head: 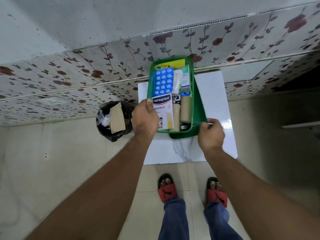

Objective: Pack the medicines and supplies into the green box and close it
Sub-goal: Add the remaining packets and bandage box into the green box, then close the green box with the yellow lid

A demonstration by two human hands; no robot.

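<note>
The green box (150,78) stands open on a white table (213,94). Inside lie a blue blister pack of tablets (163,81), a Hansaplast plaster box (163,110), cotton buds (177,80), tan bandage rolls (185,109) and a yellow packet (176,63). My left hand (144,116) grips the box's left rim near the plaster box. My right hand (211,133) pinches the near corner of the green lid (199,108), which stands tilted along the box's right side.
A black bin (112,120) with a brown paper piece and plastic stands on the floor left of the table. A floral-tiled wall runs behind. My feet in red sandals (167,189) stand on the tiled floor below the table.
</note>
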